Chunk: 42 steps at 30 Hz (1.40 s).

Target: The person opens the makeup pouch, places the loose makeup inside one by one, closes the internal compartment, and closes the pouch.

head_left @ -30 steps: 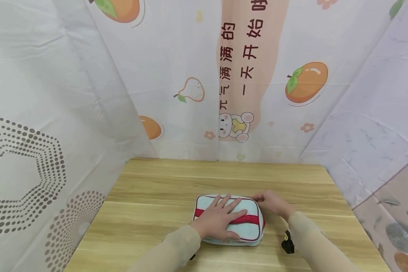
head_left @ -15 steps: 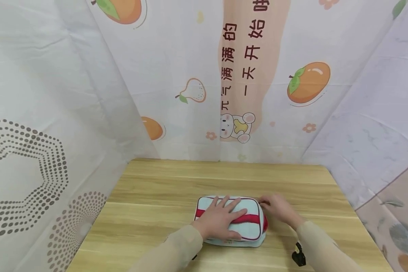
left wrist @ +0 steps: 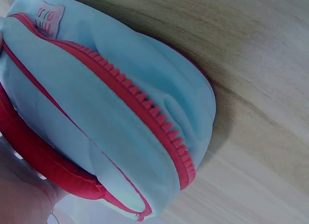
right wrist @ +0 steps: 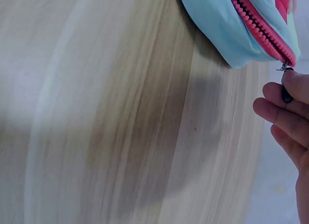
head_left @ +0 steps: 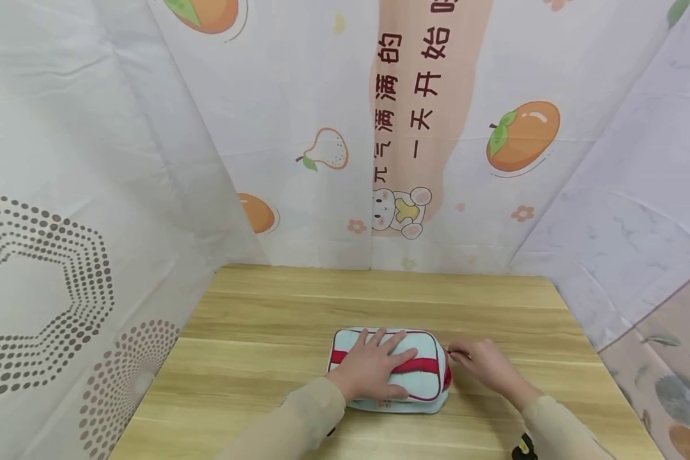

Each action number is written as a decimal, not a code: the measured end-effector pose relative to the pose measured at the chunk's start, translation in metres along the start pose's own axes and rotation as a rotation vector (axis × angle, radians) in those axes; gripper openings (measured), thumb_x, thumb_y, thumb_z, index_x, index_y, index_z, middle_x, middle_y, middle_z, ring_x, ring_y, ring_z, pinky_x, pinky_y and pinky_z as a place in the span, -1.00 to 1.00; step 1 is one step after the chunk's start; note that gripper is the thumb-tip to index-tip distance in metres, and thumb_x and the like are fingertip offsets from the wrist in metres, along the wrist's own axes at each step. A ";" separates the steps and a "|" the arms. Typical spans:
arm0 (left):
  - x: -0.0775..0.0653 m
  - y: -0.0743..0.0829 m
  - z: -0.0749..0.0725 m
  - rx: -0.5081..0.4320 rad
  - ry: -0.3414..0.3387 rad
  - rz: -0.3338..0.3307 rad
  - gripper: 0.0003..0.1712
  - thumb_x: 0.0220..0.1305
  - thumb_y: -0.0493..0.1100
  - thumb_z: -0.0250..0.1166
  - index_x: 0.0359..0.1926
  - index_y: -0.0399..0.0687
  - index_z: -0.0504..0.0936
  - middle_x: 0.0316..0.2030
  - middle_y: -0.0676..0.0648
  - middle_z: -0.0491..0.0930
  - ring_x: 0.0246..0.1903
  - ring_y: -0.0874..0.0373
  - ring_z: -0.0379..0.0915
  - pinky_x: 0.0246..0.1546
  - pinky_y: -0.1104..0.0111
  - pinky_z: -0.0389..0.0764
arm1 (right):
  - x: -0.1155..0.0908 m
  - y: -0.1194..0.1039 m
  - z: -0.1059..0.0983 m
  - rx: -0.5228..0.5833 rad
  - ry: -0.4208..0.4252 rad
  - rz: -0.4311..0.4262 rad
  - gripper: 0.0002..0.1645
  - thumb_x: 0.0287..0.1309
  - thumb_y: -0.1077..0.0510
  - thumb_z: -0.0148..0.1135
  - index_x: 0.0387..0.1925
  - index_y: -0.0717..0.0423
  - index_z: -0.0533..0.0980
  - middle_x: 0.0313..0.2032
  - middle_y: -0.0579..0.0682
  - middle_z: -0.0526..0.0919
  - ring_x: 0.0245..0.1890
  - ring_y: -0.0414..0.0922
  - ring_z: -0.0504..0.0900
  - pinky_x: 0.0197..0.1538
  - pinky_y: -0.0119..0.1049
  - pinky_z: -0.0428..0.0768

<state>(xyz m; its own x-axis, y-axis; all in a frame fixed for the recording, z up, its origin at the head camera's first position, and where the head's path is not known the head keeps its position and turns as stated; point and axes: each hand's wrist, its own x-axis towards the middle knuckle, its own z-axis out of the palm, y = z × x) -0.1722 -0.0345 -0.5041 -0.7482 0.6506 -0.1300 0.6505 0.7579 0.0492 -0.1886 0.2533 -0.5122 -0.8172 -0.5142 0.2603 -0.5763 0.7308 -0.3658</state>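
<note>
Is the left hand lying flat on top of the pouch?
Yes, in the head view the left hand rests palm down with fingers spread on the pouch.

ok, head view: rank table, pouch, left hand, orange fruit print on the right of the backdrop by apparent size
1. table
2. pouch
3. left hand and orange fruit print: look about alike, and the print hangs farther back, so unranked.

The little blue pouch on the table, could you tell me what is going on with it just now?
A person is working on a light blue pouch with red trim that lies on a wooden table. The left hand lies flat on top of it with fingers spread, pressing it down. The right hand is at the pouch's right end, pinching the zipper pull. The red zipper looks closed along the stretch that shows.
</note>
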 end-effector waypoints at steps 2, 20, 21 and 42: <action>0.001 0.001 0.000 0.000 0.002 -0.005 -0.05 0.23 0.58 0.13 0.58 0.61 0.07 0.62 0.13 -0.03 0.54 -0.13 0.00 0.46 -0.23 0.13 | -0.004 -0.001 0.000 -0.017 0.038 -0.035 -0.88 0.13 0.32 0.44 -0.34 0.05 0.73 -0.39 -0.13 0.78 -0.39 -0.28 0.70 -0.34 -0.29 0.70; 0.004 0.005 -0.001 0.000 0.026 -0.048 -0.10 0.24 0.53 0.18 0.55 0.62 0.14 0.59 0.15 0.05 0.51 -0.17 0.09 0.43 -0.25 0.19 | -0.034 -0.021 0.011 -0.089 0.287 -0.247 -0.66 -0.32 0.39 0.59 -0.45 0.01 0.69 -0.49 -0.20 0.73 -0.48 -0.33 0.67 -0.44 -0.43 0.61; 0.004 0.006 -0.001 -0.003 0.027 -0.049 -0.10 0.24 0.52 0.19 0.55 0.62 0.15 0.59 0.15 0.06 0.51 -0.17 0.10 0.42 -0.25 0.20 | -0.035 -0.022 0.011 -0.079 0.286 -0.237 -0.66 -0.32 0.40 0.60 -0.45 0.01 0.70 -0.49 -0.19 0.74 -0.48 -0.33 0.68 -0.43 -0.44 0.62; 0.038 0.015 -0.040 -0.101 -0.152 0.047 -0.14 0.32 0.39 0.25 0.55 0.72 0.07 0.59 0.21 0.02 0.54 -0.05 0.04 0.48 -0.04 0.21 | -0.036 -0.021 0.006 0.023 0.202 -0.035 -0.78 -0.04 0.36 0.53 -0.38 -0.01 0.73 -0.42 -0.19 0.78 -0.37 -0.37 0.69 -0.37 -0.36 0.68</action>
<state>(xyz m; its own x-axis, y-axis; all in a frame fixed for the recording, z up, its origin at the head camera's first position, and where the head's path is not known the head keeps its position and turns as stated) -0.1964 0.0034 -0.4685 -0.6837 0.6766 -0.2735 0.6622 0.7327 0.1570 -0.1472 0.2533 -0.5193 -0.7807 -0.4368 0.4468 -0.6063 0.7024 -0.3728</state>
